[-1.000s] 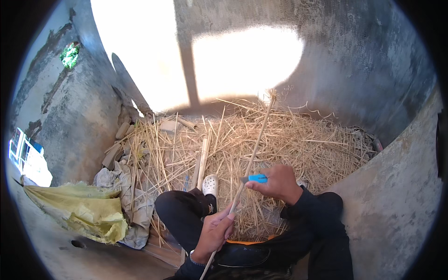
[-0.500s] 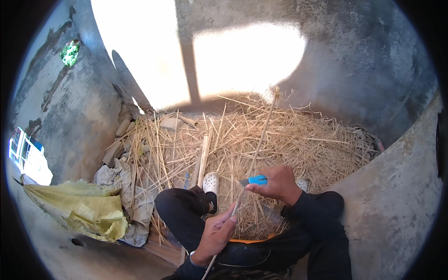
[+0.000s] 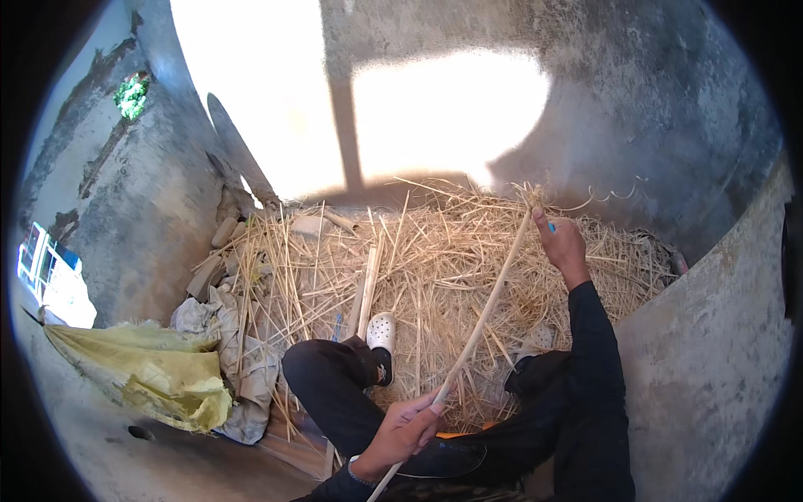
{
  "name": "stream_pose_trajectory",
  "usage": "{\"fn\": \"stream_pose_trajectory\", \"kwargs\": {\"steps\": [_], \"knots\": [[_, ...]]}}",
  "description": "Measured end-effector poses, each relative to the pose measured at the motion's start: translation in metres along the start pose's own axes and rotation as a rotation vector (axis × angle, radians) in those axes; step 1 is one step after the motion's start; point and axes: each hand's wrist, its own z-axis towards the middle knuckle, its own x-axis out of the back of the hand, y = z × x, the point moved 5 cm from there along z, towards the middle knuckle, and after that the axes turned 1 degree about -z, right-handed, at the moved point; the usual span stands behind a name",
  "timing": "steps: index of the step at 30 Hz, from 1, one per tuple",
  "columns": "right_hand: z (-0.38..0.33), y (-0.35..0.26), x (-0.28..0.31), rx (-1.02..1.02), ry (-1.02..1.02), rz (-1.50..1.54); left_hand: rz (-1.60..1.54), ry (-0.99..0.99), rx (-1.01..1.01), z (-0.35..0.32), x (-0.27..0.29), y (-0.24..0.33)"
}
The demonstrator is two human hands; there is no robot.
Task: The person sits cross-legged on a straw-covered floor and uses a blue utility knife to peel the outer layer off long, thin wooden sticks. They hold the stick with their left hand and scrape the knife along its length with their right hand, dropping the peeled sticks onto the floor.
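Note:
A long, pale strip of wood or bamboo (image 3: 488, 309) slants from beside my lap up to the far right, with frayed, curled shavings at its far end. My left hand (image 3: 406, 431) is closed around its lower part. Close to the frayed tip, my right hand (image 3: 562, 245) is closed on a knife (image 3: 551, 227); only a bit of its blue handle shows, and the blade is hidden. Whether the right fingers also touch the strip I cannot tell.
Loose straw-like shavings (image 3: 602, 276) cover the floor around my white clogs (image 3: 381, 331). Longer slats (image 3: 368, 289) lie among them. At left are a yellow torn sack (image 3: 142, 368) and a whitish cloth (image 3: 251, 360). A sunlit concrete wall (image 3: 619, 109) stands beyond.
My right hand with the knife has moved away from me along the strip, up to its far end. The strip now leans further right. My left hand still holds the lower part.

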Motion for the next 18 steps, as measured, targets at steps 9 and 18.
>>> {"fn": "stream_pose_trajectory", "kwargs": {"steps": [9, 18], "knots": [[-0.158, -0.127, -0.016, 0.655, -0.328, 0.036, -0.029, 0.106, -0.073, 0.006, 0.021, 0.020], [-0.159, -0.129, -0.014, 0.659, -0.314, 0.046, 0.079, 0.111, -0.080, 0.001, 0.019, 0.021]]}}
